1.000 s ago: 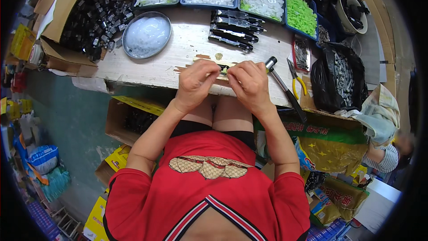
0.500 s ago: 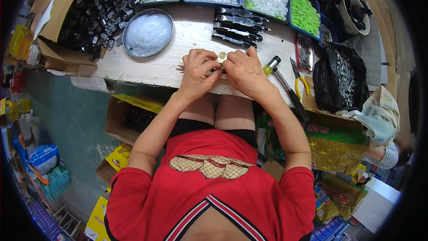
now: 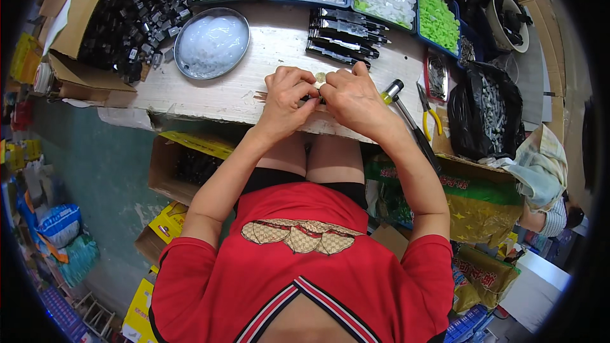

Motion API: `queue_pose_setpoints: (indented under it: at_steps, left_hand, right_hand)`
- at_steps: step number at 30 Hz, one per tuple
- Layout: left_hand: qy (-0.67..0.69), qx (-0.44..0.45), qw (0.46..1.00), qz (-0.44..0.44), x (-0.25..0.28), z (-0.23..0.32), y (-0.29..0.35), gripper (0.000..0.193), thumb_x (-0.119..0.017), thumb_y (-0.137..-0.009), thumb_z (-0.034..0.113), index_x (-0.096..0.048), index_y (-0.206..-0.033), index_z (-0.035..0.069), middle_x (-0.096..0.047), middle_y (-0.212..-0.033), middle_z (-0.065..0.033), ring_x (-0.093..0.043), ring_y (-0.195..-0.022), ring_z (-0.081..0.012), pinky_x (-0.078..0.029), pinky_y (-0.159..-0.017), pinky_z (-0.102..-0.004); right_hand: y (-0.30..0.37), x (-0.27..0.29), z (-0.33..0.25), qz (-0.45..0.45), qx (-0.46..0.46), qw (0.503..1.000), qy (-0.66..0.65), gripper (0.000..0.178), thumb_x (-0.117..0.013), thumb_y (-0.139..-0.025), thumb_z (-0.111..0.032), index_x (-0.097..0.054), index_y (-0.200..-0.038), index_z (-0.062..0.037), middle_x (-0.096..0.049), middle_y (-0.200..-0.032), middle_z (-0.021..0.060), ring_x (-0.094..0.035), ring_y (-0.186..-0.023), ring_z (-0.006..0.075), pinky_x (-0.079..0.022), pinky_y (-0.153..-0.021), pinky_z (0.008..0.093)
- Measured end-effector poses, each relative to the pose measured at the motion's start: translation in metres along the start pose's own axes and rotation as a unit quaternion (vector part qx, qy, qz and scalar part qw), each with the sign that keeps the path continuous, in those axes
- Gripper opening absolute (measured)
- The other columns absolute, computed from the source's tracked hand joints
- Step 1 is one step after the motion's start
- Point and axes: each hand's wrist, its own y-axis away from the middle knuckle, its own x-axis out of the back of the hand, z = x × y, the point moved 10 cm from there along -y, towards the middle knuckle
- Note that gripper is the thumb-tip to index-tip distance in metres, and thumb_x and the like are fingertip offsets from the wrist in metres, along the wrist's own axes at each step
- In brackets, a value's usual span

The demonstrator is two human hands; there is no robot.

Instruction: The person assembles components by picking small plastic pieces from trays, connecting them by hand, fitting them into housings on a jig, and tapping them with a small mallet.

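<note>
hands shifted up the board | left hand (image 3: 287,98), right hand (image 3: 353,96) grips clamped on small round pale-yellow part (image 3: 320,79)

Bare bench (image 3: 254,92) lies open along the near edge left of the hands. Toward the far edge a round metal dish (image 3: 211,42) and stacked black strips (image 3: 346,37) block passage; screwdriver (image 3: 406,121) and pliers (image 3: 429,111) crowd the right end.

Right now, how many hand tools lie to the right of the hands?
2: a screwdriver beside the right hand, and yellow-handled pliers further right. Others may be hidden.
</note>
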Motion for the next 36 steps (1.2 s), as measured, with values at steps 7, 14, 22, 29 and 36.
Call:
queue_pose_setpoints:
  at_steps: [7,14,22,29,36]
  left_hand:
    - [0.013,-0.003,1.000,-0.005,-0.002,-0.002,-0.001,0.011,-0.067,-0.064,0.009,-0.061,-0.074,0.009,-0.058,-0.094,-0.0010,-0.048,-0.095,-0.0202,-0.030,-0.082,-0.0345]
    - [0.016,0.006,1.000,-0.016,-0.005,-0.004,-0.001,0.010,-0.066,-0.065,0.010,-0.060,-0.072,0.009,-0.057,-0.093,0.0003,-0.047,-0.093,-0.0196,-0.029,-0.082,-0.0348]
    - [0.004,0.041,0.999,-0.024,-0.005,0.000,-0.006,0.012,-0.067,-0.066,0.016,-0.065,-0.077,0.011,-0.056,-0.091,0.0015,-0.046,-0.091,-0.0180,-0.028,-0.081,-0.0352]
    - [-0.090,0.007,0.995,-0.052,-0.005,0.008,-0.008,0.011,-0.070,-0.066,0.016,-0.068,-0.077,0.014,-0.054,-0.087,0.0022,-0.046,-0.089,-0.0181,-0.028,-0.079,-0.0357]
    - [-0.132,-0.048,0.987,-0.083,-0.015,0.018,-0.008,0.014,-0.070,-0.068,0.017,-0.066,-0.082,0.015,-0.052,-0.090,-0.0001,-0.046,-0.090,-0.0199,-0.029,-0.077,-0.0364]
  right_hand:
    - [-0.005,-0.004,0.000,-0.015,0.006,1.000,-0.020,0.012,-0.063,-0.071,-0.016,-0.062,-0.075,-0.0049,-0.058,-0.075,0.0077,-0.058,-0.077,0.0235,-0.035,-0.073,0.0389]
    - [0.000,-0.006,0.009,-0.016,-0.029,0.996,-0.081,0.009,-0.062,-0.070,-0.014,-0.063,-0.077,-0.0077,-0.057,-0.075,0.0083,-0.057,-0.080,0.0245,-0.035,-0.072,0.0401]
    - [0.063,0.049,0.073,0.173,-0.119,0.973,-0.101,0.006,-0.064,-0.075,-0.005,-0.061,-0.080,-0.0038,-0.056,-0.071,0.0068,-0.056,-0.064,0.0236,-0.039,-0.057,0.0320]
    - [0.171,0.117,0.153,0.268,-0.282,0.921,-0.004,0.009,-0.059,-0.077,-0.002,-0.061,-0.086,-0.0002,-0.058,-0.077,0.0135,-0.057,-0.069,0.0270,-0.045,-0.062,0.0312]
    - [0.343,0.120,0.281,0.128,-0.547,0.801,0.206,0.020,-0.057,-0.082,-0.022,-0.061,-0.099,-0.0130,-0.057,-0.096,0.0084,-0.057,-0.088,0.0297,-0.043,-0.070,0.0408]
